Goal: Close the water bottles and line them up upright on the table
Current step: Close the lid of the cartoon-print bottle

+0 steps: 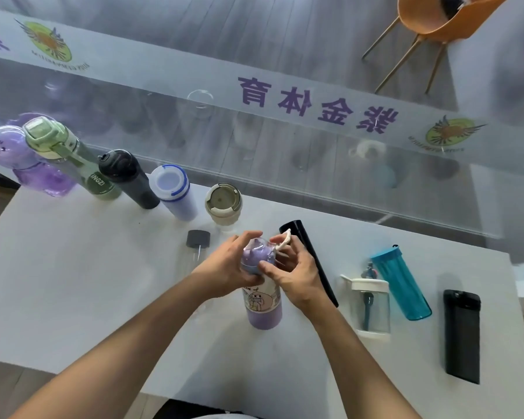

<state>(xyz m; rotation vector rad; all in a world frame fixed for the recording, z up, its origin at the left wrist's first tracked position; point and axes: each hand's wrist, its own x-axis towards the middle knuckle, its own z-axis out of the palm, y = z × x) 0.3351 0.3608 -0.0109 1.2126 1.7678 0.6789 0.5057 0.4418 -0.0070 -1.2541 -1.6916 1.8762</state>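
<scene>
Standing upright near the middle of the white counter (73,282), the lavender cartoon bottle (263,306) has both hands at its domed purple lid (257,257). Left hand (229,264) wraps the lid's side; right hand (294,275) pinches its front edge, a white loop strap (283,241) over its fingers. Five capped bottles, green bottle (73,158) among them, line the far edge; teal bottle (401,281) lies right.

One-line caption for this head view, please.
Both hands, left and right, work the lid of an upright purple cartoon bottle, with a row of upright bottles behind it.
</scene>
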